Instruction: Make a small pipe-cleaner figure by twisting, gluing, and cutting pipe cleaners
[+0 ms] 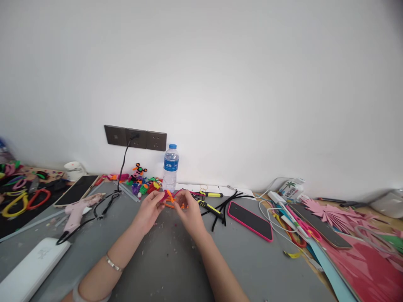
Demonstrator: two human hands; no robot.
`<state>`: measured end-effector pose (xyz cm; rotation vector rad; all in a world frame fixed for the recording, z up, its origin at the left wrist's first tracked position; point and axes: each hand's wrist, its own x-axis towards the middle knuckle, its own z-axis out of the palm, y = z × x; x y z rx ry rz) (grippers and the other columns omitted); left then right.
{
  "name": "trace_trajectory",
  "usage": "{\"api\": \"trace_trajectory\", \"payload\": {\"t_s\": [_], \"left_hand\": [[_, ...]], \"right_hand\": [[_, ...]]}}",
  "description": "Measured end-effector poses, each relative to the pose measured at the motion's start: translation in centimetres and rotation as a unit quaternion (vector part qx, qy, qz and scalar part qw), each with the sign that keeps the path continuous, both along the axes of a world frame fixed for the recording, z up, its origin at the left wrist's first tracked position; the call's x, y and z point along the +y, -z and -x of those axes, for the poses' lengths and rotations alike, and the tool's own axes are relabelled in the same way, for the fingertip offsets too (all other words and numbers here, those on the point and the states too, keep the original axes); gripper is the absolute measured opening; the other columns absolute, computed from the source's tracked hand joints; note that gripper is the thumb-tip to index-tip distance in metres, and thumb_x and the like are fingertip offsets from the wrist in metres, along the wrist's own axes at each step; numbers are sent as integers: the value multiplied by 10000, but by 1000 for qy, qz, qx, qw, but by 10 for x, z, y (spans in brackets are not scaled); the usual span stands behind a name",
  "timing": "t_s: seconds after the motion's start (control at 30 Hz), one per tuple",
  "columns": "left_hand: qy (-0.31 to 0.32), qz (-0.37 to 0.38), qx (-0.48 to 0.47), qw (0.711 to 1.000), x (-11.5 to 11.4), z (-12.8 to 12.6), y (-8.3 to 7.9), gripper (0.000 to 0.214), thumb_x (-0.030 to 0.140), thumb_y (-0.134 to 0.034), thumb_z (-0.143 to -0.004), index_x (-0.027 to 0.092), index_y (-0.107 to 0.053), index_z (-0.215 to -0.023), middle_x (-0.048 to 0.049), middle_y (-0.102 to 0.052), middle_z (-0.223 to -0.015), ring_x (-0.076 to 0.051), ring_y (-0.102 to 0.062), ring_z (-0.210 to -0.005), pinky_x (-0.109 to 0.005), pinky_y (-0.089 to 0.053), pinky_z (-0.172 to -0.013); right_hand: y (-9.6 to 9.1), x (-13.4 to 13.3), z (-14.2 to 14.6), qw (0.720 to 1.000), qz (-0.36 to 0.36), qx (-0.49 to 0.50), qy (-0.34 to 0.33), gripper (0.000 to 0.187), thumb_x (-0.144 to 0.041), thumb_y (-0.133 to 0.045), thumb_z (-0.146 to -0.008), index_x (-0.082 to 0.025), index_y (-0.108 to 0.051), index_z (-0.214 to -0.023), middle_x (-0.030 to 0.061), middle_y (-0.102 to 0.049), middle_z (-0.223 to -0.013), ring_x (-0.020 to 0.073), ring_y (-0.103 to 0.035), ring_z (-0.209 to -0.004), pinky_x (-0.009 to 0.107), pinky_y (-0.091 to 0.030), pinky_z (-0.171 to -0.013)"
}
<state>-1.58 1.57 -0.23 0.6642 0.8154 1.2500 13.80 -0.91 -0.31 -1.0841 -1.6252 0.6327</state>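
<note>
Near the middle of the table, my left hand (148, 213) pinches a small magenta and orange pipe cleaner piece (169, 195) between thumb and fingertips. From the other side, the fingers of my right hand (192, 218) are closed on the orange strand of the same piece. Orange and magenta lengths stick out around the right fingers, which partly hide them. Just behind the hands stands a water bottle (170, 170) with a blue cap. Yellow-and-black pliers (211, 209) and several black pipe cleaners (228, 205) lie right of my right hand.
A pink glue gun (74, 214) with a black cord lies left, near a white box-shaped device (34, 268). Finished pipe cleaner figures (145, 184) sit by the wall. On the right are a pink-cased phone (250, 221), white cables and red paper (365, 262). Scissors (38, 198) lie far left.
</note>
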Motion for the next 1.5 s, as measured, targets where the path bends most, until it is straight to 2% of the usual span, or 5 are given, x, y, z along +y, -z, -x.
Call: {"api": "trace_trajectory", "payload": {"t_s": [0.43, 0.7, 0.93, 1.3, 1.5], "left_hand": [[29, -27, 63, 997, -2, -2, -2, 341, 372, -802, -632, 163, -534, -604, 56, -536, -615, -69, -504, -581, -172, -462, -583], [33, -191, 279, 940, -1, 0, 5, 269, 407, -725, -679, 163, -613, -665, 10, -620, -636, -131, -548, -596, -239, -437, -596], [102, -212, 363, 901, -5, 0, -2, 216, 362, -689, -699, 171, -623, -626, 31, -573, -546, -128, -514, -513, -231, -404, -523], [191, -228, 328, 897, -9, 2, -1, 135, 284, -707, -706, 170, -652, -658, -40, -670, -728, -185, -626, -690, -279, -488, -676], [169, -217, 338, 900, -7, 2, -2, 153, 303, -722, -682, 170, -650, -665, -30, -678, -677, -169, -613, -612, -260, -465, -605]], "right_hand": [[-6, -1, -5, 996, -53, -57, -40, 102, -138, -514, -848, -211, -585, -842, 22, -613, -816, 157, -558, -707, 273, -444, -658], [-11, 1, -15, 989, -74, -125, -41, 96, -161, -565, -858, -216, -599, -786, 33, -618, -787, 197, -538, -791, 331, -425, -753], [-7, 7, -26, 992, -2, -109, -63, 99, -197, -596, -849, -208, -613, -752, 22, -608, -797, 186, -528, -802, 308, -405, -725], [-17, 3, -44, 980, 124, -57, -144, 155, -327, -637, -818, -200, -680, -739, 8, -562, -799, 146, -490, -693, 280, -407, -659], [-21, 1, -45, 974, 144, -53, -167, 170, -342, -635, -826, -203, -686, -742, -2, -558, -806, 135, -497, -689, 272, -401, -665]]}}
